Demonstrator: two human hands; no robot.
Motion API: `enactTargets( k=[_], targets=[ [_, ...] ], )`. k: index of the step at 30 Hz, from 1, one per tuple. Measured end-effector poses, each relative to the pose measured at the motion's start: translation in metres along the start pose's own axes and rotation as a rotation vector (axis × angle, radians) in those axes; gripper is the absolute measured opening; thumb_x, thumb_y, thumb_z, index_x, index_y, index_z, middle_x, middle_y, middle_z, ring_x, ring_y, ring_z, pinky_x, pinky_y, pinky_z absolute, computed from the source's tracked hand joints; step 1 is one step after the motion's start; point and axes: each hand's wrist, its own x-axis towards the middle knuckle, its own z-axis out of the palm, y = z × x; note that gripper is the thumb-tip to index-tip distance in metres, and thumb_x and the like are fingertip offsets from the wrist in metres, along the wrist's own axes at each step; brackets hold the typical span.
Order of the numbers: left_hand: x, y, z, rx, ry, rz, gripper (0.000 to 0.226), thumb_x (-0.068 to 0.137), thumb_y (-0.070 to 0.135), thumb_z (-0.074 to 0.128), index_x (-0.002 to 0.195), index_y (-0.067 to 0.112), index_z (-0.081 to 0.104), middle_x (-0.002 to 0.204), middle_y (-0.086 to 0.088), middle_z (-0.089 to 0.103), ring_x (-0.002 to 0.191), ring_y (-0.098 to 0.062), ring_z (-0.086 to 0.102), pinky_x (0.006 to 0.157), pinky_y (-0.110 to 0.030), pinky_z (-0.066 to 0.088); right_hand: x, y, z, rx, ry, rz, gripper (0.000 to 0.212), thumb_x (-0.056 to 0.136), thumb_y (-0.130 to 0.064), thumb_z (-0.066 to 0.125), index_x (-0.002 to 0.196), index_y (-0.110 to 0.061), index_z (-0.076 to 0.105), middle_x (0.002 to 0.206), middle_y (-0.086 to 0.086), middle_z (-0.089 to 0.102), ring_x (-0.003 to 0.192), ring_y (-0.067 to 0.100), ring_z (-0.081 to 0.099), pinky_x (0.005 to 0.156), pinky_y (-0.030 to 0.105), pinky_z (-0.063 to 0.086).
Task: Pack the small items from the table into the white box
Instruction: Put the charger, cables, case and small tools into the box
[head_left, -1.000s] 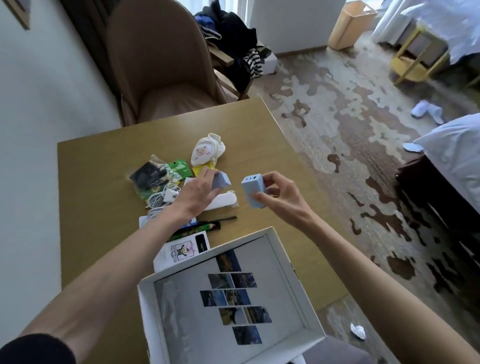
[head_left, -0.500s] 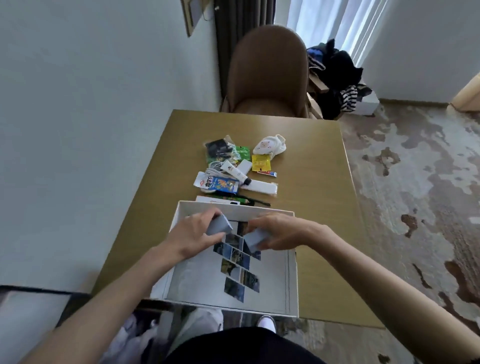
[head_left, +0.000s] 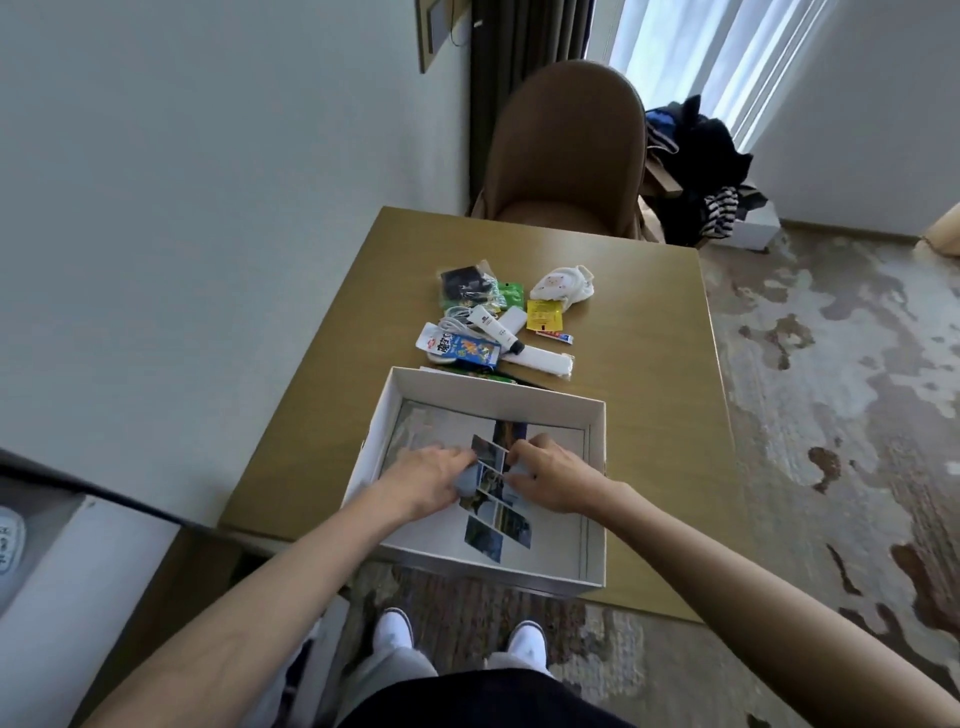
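Both our hands have dropped into the white box (head_left: 597, 457) at the table's (head_left: 322, 415) near edge: left hand (head_left: 431, 480) and right hand (head_left: 553, 480) each curl fingers over a grey charger block (head_left: 466, 480) against its floor.

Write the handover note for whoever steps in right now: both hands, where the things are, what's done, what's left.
Left hand: down inside the white box, closed on a small grey-blue block.
Right hand: also in the box, fingers over a second grey-blue piece, mostly hidden.
Box: at the near edge of the table, a printed sheet with photo tiles on its floor.
Done: the two blocks are at the box floor, not yet released.
Left: the pile beyond the box, including the blue snack packet, white tube, yellow sachet, cable, green packets and white plush.
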Motion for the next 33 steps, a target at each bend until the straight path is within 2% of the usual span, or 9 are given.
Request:
enactTargets(
  k=[4, 9, 11, 14, 17, 20, 23, 28, 33],
  targets=[
    [0.001, -0.006, -0.002, -0.174, -0.083, 0.017, 0.056, 0.081, 0.035, 0.068, 0.133, 0.027, 0.046, 0.130, -0.003, 0.059, 0.115, -0.022, 0.056, 0.092, -0.037, 0.048, 0.001, -0.012, 0.002, 0.059, -0.027, 0.071, 0.024, 0.087, -0.026, 0.061, 0.110, -0.026, 0.053, 0.111, 0.003, 0.052, 0.091, 0.020, 0.054, 0.075, 0.032, 0.051],
    [0.001, -0.010, -0.003, -0.370, -0.217, 0.000, 0.056, 0.079, 0.033, 0.074, 0.129, 0.026, 0.050, 0.131, -0.002, 0.057, 0.112, -0.018, 0.056, 0.096, -0.035, 0.047, -0.019, -0.021, 0.003, 0.116, -0.211, 0.023, 0.046, 0.086, -0.030, 0.066, 0.129, -0.025, 0.050, 0.108, -0.003, 0.053, 0.083, 0.008, 0.051, 0.061, 0.018, 0.039],
    [0.000, -0.010, -0.003, -0.349, -0.242, 0.035, 0.059, 0.080, 0.031, 0.073, 0.133, 0.026, 0.048, 0.135, -0.001, 0.054, 0.117, -0.018, 0.053, 0.100, -0.034, 0.044, -0.028, -0.020, 0.003, 0.081, -0.306, 0.058, 0.047, 0.083, -0.018, 0.068, 0.127, -0.023, 0.052, 0.107, -0.004, 0.053, 0.083, 0.008, 0.051, 0.064, 0.020, 0.041],
    [-0.002, -0.004, -0.001, -0.363, -0.282, 0.083, 0.063, 0.082, 0.027, 0.073, 0.139, 0.024, 0.045, 0.141, 0.002, 0.050, 0.125, -0.016, 0.048, 0.101, -0.028, 0.037, -0.037, -0.019, -0.002, 0.028, -0.456, 0.115, 0.048, 0.081, -0.006, 0.067, 0.126, -0.018, 0.055, 0.117, 0.002, 0.059, 0.101, 0.018, 0.056, 0.082, 0.030, 0.049],
    [-0.003, 0.007, -0.001, -0.378, -0.348, 0.141, 0.056, 0.083, 0.027, 0.071, 0.135, 0.024, 0.050, 0.137, 0.001, 0.053, 0.121, -0.016, 0.051, 0.100, -0.032, 0.041, -0.041, -0.021, -0.005, -0.063, -0.543, 0.123, 0.049, 0.084, 0.000, 0.062, 0.131, -0.014, 0.055, 0.126, 0.007, 0.059, 0.111, 0.023, 0.056, 0.083, 0.029, 0.046],
    [-0.004, 0.020, 0.001, -0.356, -0.388, 0.229, 0.043, 0.087, 0.028, 0.067, 0.128, 0.021, 0.056, 0.128, -0.003, 0.060, 0.108, -0.015, 0.056, 0.092, -0.031, 0.045, -0.042, -0.023, -0.005, -0.207, -0.545, 0.113, 0.040, 0.088, -0.001, 0.059, 0.127, -0.012, 0.058, 0.125, 0.008, 0.059, 0.113, 0.025, 0.056, 0.085, 0.032, 0.047],
    [-0.003, 0.029, 0.003, -0.397, -0.421, 0.273, 0.041, 0.089, 0.024, 0.064, 0.129, 0.016, 0.055, 0.129, -0.005, 0.059, 0.112, -0.018, 0.056, 0.096, -0.032, 0.046, -0.041, -0.023, -0.004, -0.298, -0.533, 0.112, 0.034, 0.090, -0.005, 0.058, 0.123, -0.010, 0.062, 0.123, 0.010, 0.061, 0.110, 0.026, 0.057, 0.091, 0.038, 0.050],
    [0.002, 0.033, 0.002, -0.482, -0.430, 0.268, 0.039, 0.086, 0.022, 0.068, 0.124, 0.015, 0.058, 0.123, -0.006, 0.061, 0.110, -0.019, 0.057, 0.096, -0.037, 0.048, -0.041, -0.017, -0.004, -0.161, -0.499, 0.131, 0.043, 0.086, -0.010, 0.064, 0.127, -0.021, 0.059, 0.124, 0.003, 0.059, 0.096, 0.015, 0.049, 0.083, 0.031, 0.046],
    [0.005, 0.037, 0.004, -0.641, -0.466, 0.246, 0.042, 0.081, 0.014, 0.069, 0.121, 0.014, 0.058, 0.114, 0.000, 0.060, 0.101, -0.012, 0.057, 0.082, -0.024, 0.051, -0.038, -0.017, -0.005, -0.117, -0.500, 0.118, 0.047, 0.085, -0.016, 0.069, 0.130, -0.020, 0.058, 0.124, 0.005, 0.060, 0.107, 0.022, 0.055, 0.090, 0.036, 0.048]
  ],
)
